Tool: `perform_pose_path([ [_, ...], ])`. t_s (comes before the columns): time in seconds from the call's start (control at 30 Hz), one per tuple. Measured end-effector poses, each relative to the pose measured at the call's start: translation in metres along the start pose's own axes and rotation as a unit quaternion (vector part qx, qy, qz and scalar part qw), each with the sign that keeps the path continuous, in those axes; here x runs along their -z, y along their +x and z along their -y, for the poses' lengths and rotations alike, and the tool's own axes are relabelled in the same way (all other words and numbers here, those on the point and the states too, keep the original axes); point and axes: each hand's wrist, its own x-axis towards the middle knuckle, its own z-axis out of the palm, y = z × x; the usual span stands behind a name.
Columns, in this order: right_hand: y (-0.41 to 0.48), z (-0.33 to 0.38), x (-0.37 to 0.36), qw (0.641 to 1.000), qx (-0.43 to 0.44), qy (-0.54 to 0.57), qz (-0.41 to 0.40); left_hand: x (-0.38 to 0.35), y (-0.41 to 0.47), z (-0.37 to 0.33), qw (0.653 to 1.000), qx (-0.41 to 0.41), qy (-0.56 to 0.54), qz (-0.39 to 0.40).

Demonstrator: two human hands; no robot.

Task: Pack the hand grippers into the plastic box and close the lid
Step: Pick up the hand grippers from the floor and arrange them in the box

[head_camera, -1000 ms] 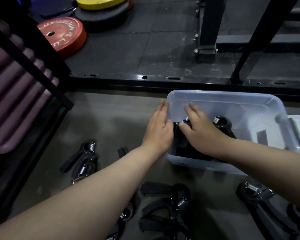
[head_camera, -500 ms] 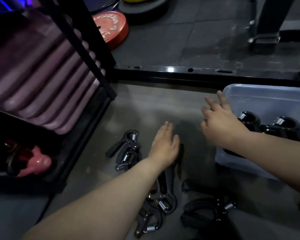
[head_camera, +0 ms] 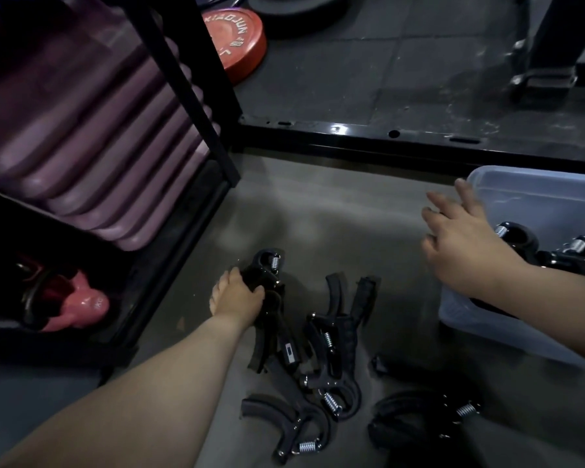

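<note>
Several black hand grippers with steel springs lie scattered on the grey floor, among them one (head_camera: 331,336) in the middle and one (head_camera: 291,430) at the bottom. My left hand (head_camera: 235,293) is closed around the handles of the leftmost hand gripper (head_camera: 267,268). A clear plastic box (head_camera: 534,201) stands at the right with hand grippers (head_camera: 520,236) inside. My right hand (head_camera: 466,241) hovers over the box's left edge, fingers spread, holding nothing. No lid is in view.
A black rack post (head_camera: 186,86) and stacked purple pads (head_camera: 92,157) stand at the left, with a pink kettlebell (head_camera: 78,305) on the shelf below. A red weight plate (head_camera: 235,42) lies beyond. A black steel floor frame (head_camera: 385,136) runs behind the box.
My left hand left the box, reached down to the left and closed on a hand gripper on the floor. My right hand came out of the box. The view swung left.
</note>
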Motion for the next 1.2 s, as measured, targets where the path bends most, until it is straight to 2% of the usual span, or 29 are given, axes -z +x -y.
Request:
perform_pose_path([
  [0.13,0.002,-0.001,-0.003,1.0,-0.002,-0.024,0.011,-0.001,0.001,0.009,0.997,-0.011,0.063,0.032],
  [0.33,0.004,-0.005,-0.007,0.999,-0.006,-0.038,0.027,0.008,-0.004,-0.002,0.989,0.023,0.149,-0.002],
  [0.43,0.001,-0.002,-0.003,0.999,-0.01,-0.031,0.018,0.01,-0.009,-0.005,0.992,0.011,0.111,-0.051],
  [0.6,-0.001,-0.002,0.0,0.999,-0.007,-0.027,0.018,0.02,-0.016,-0.006,0.992,-0.084,0.068,-0.063],
  [0.67,-0.002,0.002,0.005,1.0,-0.015,-0.016,0.022,0.024,-0.018,-0.011,0.995,-0.067,0.0,-0.079],
  [0.73,-0.005,0.007,0.011,0.999,-0.027,0.0,0.027,0.026,-0.023,-0.024,0.987,-0.028,-0.143,-0.074],
  [0.77,-0.006,0.008,0.014,0.999,-0.032,0.006,0.029,0.027,-0.026,-0.035,0.972,-0.006,-0.229,-0.061],
  [0.83,-0.007,0.01,0.017,0.999,-0.038,0.014,0.032,0.028,-0.034,-0.059,0.92,0.035,-0.389,-0.003],
  [0.9,-0.007,0.01,0.017,0.998,-0.04,0.025,0.034,0.028,-0.045,-0.082,0.876,0.06,-0.475,0.059],
  [1.1,-0.007,0.005,0.015,0.995,-0.035,0.087,0.018,0.017,-0.072,-0.141,0.83,0.01,-0.536,0.152],
  [1.2,-0.01,0.003,0.019,0.989,-0.033,0.147,0.015,0.014,-0.086,-0.166,0.841,-0.019,-0.511,0.176],
])
